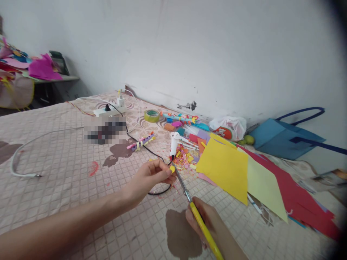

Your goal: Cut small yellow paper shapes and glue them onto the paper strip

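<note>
My left hand [151,177] is closed in a pinch on a small yellow foam piece [172,169]. My right hand [203,220] is wrapped around yellow-handled shears [187,193], whose metal blades point up toward my left fingertips. The blade tips are beside the yellow piece; I cannot tell whether they touch it. Just beyond the tips, a white glue gun [174,142] with a black cord lies among scattered colourful scraps [185,157]. To its left is a purple decorated stick [142,141].
Yellow [223,166], pale green [267,187] and red sheets [295,202] overlap at the right, near a blue bag [284,139]. Green tape [151,115] and a blue decorated stick [180,118] lie by the wall. A white power strip [108,110] and cables occupy the left.
</note>
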### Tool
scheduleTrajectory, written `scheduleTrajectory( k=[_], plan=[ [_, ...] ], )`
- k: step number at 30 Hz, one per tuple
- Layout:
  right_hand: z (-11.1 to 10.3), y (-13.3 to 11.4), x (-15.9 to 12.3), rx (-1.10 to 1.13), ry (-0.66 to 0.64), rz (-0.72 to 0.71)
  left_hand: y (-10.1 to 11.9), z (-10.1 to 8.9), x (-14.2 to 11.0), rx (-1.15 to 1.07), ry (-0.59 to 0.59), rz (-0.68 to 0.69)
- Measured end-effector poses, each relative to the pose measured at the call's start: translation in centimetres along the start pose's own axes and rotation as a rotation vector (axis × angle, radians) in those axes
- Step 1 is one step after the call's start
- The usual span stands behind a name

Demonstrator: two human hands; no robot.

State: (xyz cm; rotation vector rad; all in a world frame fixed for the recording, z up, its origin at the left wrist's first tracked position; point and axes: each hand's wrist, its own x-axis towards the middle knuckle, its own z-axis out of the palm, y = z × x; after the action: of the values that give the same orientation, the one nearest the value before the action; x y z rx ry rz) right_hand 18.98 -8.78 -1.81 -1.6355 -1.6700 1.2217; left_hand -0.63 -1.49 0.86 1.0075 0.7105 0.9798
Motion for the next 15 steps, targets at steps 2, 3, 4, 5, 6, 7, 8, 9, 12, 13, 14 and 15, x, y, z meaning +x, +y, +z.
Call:
scheduleTrajectory(
  k=[2,3,4,5,6,7,8,9,12,13,14,15],
  plan=[
    [-0.01,-0.04,0.01,-0.005,0.011,-0.008,-0.01,0.0,0.0,0.001,-0.003,0.002],
    [-0.02,-0.06,0.02,-0.008,0.019,-0.012,-0.02,0.0,0.0,0.0,-0.005,0.004],
    [-0.04,-0.09,0.03,-0.009,0.024,-0.012,-0.02,0.01,0.0,-0.001,-0.006,0.005],
    [-0.06,-0.13,0.04,-0.01,0.027,-0.013,-0.01,0.02,0.01,-0.002,-0.005,0.005],
    [-0.08,-0.17,0.04,-0.009,0.028,-0.015,0.0,0.03,0.03,-0.001,-0.004,0.003],
    [-0.09,-0.22,0.05,-0.006,0.03,-0.018,0.02,0.04,0.04,0.0,-0.002,0.001],
    [-0.09,-0.27,0.05,-0.003,0.028,-0.022,0.04,0.04,0.06,0.002,0.0,0.0],
    [-0.09,-0.31,0.05,0.002,0.027,-0.024,0.06,0.04,0.07,0.004,0.001,-0.001],
    [-0.03,-0.38,0.07,0.019,0.025,-0.022,0.06,0.01,0.07,0.005,0.001,0.003],
    [-0.01,-0.4,0.08,0.027,0.022,-0.019,0.05,-0.01,0.06,0.005,0.001,0.004],
    [0.0,-0.43,0.09,0.039,0.013,-0.016,0.03,-0.03,0.06,0.006,0.0,0.005],
    [-0.01,-0.48,0.09,0.052,0.002,-0.015,0.01,-0.05,0.06,0.006,-0.003,0.007]
  ],
)
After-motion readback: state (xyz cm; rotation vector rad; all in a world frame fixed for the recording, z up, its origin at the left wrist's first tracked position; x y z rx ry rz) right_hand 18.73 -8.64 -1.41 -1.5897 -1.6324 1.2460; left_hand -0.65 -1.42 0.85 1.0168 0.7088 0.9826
